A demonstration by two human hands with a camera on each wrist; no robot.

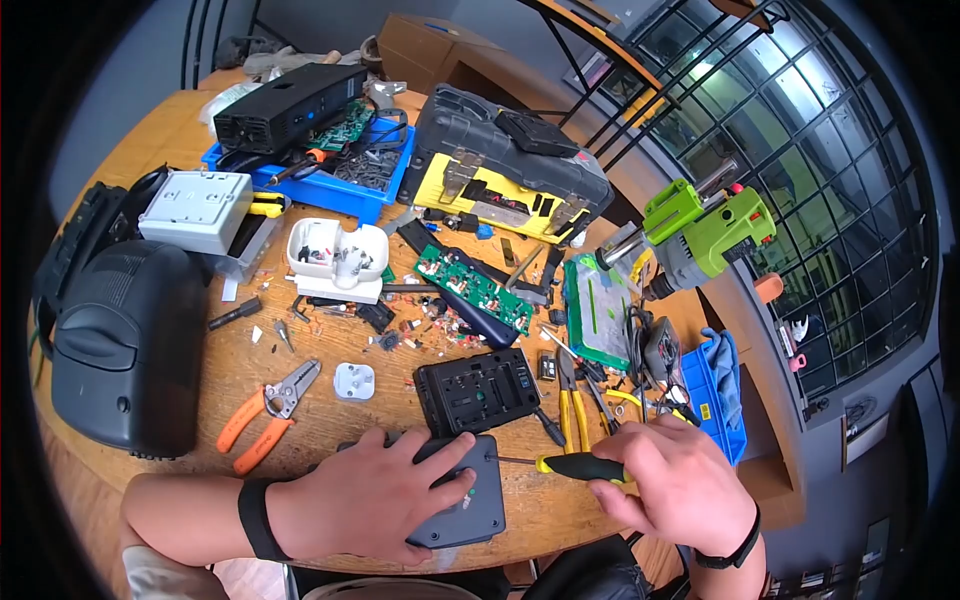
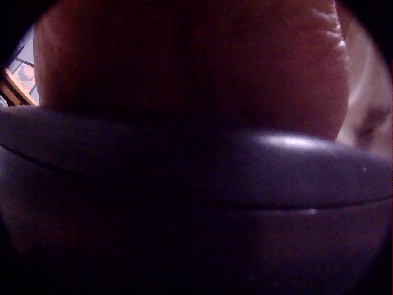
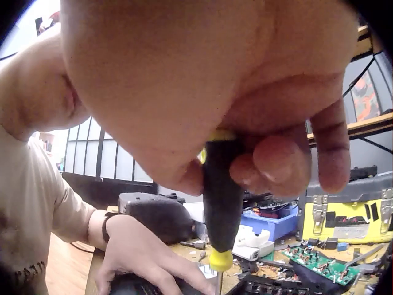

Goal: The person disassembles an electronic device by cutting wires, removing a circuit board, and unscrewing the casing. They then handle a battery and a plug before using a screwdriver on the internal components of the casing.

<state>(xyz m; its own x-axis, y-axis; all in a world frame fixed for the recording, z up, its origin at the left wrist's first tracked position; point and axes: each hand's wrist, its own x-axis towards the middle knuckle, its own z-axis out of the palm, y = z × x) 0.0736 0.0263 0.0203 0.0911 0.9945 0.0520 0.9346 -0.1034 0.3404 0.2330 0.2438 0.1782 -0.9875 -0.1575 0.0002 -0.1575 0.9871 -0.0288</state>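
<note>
My left hand (image 1: 365,497) lies across a black plastic casing (image 1: 487,500) at the table's near edge, fingers spread over its top. Screw holes show at the casing's corners. My right hand (image 1: 685,480) grips a screwdriver (image 1: 582,467) by its black and yellow handle. Its thin shaft points left, with the tip end at the casing's right side. In the right wrist view thumb and fingertips pinch the screwdriver handle (image 3: 222,196). The left wrist view is dark, filled by a band (image 2: 184,160) and skin.
Just beyond the casing lies a second black housing (image 1: 475,390). Orange-handled wire strippers (image 1: 268,415) and a white plug adapter (image 1: 354,381) lie left of it, yellow-handled pliers (image 1: 572,405) to its right. Farther back are a green circuit board (image 1: 475,288), loose scraps and a toolbox (image 1: 500,190).
</note>
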